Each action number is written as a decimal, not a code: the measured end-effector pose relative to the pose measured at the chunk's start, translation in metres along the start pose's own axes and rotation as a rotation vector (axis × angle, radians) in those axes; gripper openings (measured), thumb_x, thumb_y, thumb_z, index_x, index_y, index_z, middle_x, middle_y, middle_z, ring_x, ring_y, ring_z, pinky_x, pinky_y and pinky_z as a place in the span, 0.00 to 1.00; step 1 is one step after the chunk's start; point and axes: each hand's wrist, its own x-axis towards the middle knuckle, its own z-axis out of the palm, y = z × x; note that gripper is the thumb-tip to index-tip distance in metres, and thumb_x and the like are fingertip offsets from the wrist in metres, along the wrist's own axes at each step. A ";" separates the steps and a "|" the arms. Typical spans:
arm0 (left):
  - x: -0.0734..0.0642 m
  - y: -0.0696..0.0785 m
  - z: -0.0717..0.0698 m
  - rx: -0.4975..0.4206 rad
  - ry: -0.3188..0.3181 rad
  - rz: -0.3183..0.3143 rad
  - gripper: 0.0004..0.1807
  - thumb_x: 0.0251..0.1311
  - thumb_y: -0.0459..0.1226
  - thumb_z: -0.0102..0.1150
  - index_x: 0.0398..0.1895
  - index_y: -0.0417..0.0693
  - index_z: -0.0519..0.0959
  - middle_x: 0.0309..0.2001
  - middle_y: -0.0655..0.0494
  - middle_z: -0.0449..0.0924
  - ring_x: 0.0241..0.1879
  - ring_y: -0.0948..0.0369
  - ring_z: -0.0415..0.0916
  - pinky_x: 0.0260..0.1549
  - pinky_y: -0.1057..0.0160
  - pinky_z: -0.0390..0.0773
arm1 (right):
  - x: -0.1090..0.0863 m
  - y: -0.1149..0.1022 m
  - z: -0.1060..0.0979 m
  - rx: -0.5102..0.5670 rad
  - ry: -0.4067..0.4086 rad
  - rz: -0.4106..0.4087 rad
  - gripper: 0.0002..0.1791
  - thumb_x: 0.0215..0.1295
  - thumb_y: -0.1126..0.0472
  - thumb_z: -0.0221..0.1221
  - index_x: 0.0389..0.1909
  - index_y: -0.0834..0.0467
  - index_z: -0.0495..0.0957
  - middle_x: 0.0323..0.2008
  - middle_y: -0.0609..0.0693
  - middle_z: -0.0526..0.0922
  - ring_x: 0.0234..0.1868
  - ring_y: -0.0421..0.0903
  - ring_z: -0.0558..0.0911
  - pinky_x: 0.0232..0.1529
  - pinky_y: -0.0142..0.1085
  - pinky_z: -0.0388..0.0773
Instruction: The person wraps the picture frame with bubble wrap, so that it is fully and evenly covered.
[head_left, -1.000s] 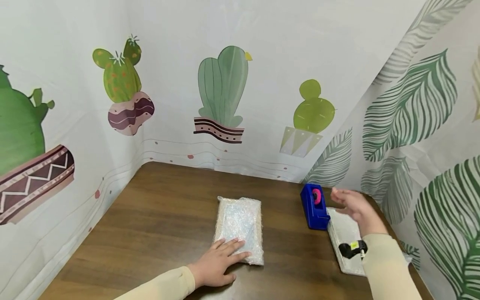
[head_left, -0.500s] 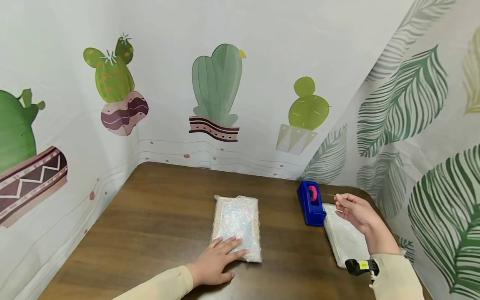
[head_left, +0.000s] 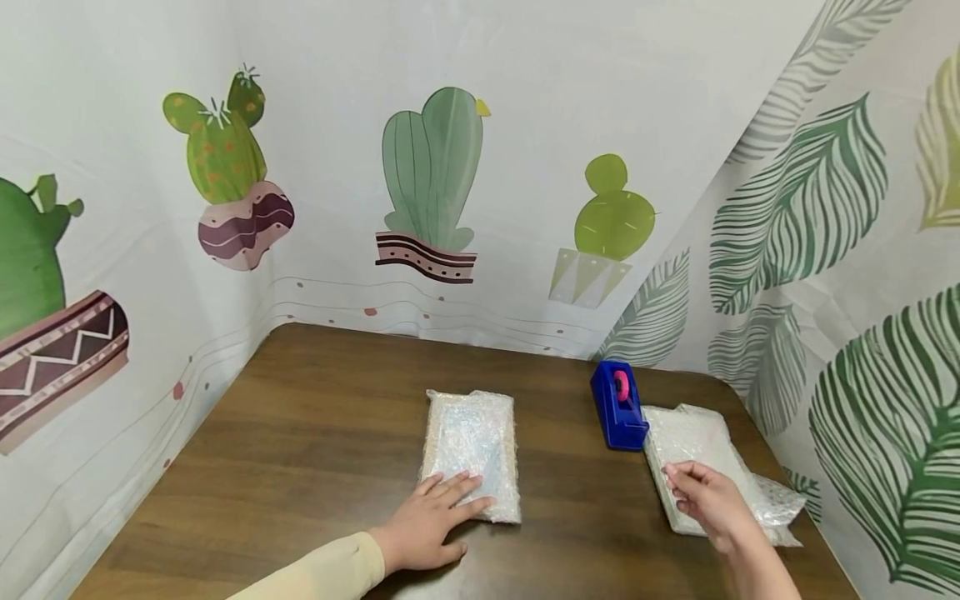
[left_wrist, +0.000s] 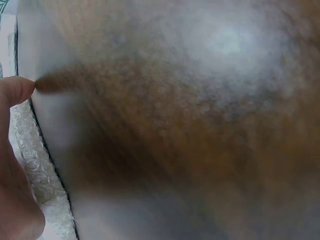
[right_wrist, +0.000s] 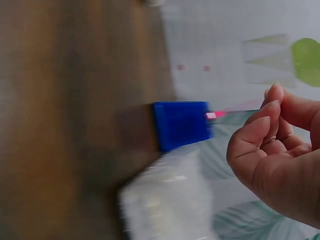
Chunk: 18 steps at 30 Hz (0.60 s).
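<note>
My left hand rests with spread fingers on the lower part of a flat parcel in bubble wrap on the table. In the left wrist view, the thumb shows at the left edge beside the wrap. My right hand pinches the end of a strip of clear tape between thumb and fingertips. From there the strip runs back to the pink core of a blue tape dispenser. In the head view this hand is above a second bubble-wrapped bundle.
The brown wooden table meets a patterned cloth backdrop at its back and sides. Loose bubble wrap sticks out from the right bundle toward the table's right edge.
My right hand has reached the dispenser, taken hold of the tape end and drawn it out, then moved down toward me. The left hand has stayed on the parcel.
</note>
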 end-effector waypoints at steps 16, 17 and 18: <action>0.002 -0.001 -0.001 -0.025 -0.031 -0.007 0.35 0.70 0.51 0.57 0.79 0.67 0.62 0.79 0.56 0.62 0.78 0.55 0.62 0.72 0.44 0.67 | -0.010 0.008 -0.009 0.406 -0.237 -0.336 0.19 0.78 0.74 0.44 0.38 0.56 0.83 0.31 0.42 0.83 0.32 0.35 0.80 0.36 0.25 0.80; 0.002 -0.001 0.000 -0.026 -0.032 -0.008 0.35 0.70 0.51 0.57 0.79 0.67 0.62 0.80 0.56 0.62 0.78 0.55 0.62 0.72 0.44 0.67 | -0.013 0.007 -0.010 0.389 -0.224 -0.339 0.19 0.78 0.74 0.45 0.38 0.56 0.83 0.31 0.42 0.83 0.32 0.35 0.80 0.36 0.25 0.80; 0.002 0.000 0.000 -0.029 -0.035 -0.009 0.35 0.70 0.51 0.57 0.79 0.68 0.62 0.80 0.56 0.62 0.78 0.55 0.62 0.72 0.44 0.67 | -0.018 0.008 -0.010 0.344 -0.188 -0.316 0.19 0.78 0.74 0.46 0.37 0.55 0.83 0.30 0.41 0.83 0.31 0.35 0.80 0.35 0.25 0.80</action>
